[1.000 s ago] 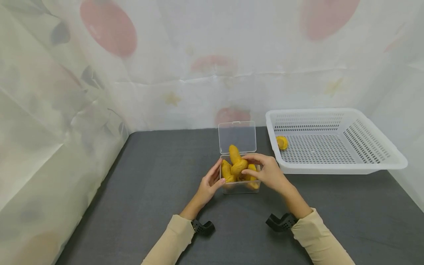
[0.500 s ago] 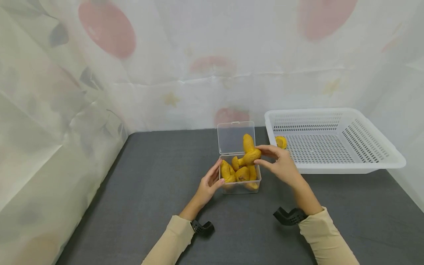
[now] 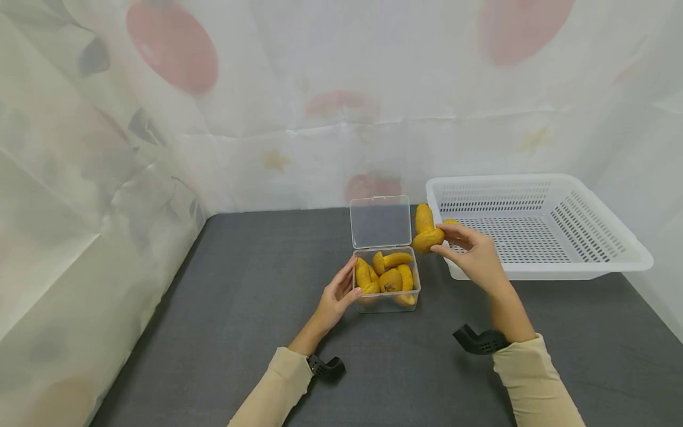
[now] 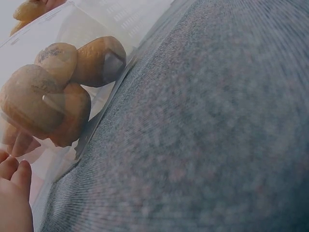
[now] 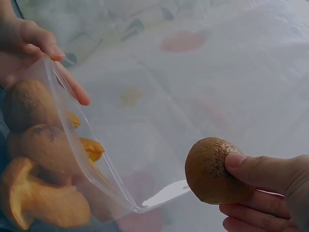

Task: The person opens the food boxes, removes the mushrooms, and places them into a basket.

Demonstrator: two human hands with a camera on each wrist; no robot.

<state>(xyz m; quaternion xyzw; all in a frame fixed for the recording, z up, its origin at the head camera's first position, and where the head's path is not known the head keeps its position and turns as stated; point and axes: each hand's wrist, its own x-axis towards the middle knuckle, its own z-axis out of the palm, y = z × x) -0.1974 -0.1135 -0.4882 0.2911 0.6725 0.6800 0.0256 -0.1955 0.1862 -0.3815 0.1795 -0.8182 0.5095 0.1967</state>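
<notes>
Here, the right fingers (image 5: 265, 204) pinch a mushroom (image 5: 207, 171) near a plain box (image 3: 375, 306).

Yellow mushrooms (image 3: 391, 281) — dark grey tabletop (image 3: 267, 284)

Your 2 arms (image 3: 273, 388) slant inward as they reach forward. Your left hand (image 3: 333, 299) grips, thumb (image 3: 351, 296) and fingers (image 3: 344, 274) parted; your right hand (image 3: 476, 256), slightly farther forward, pinches between thumb (image 5: 263, 170) and fingers (image 5: 260, 205).

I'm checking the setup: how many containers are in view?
2: the open clear box, held by the left hand, and the white basket to the box's right.
</notes>
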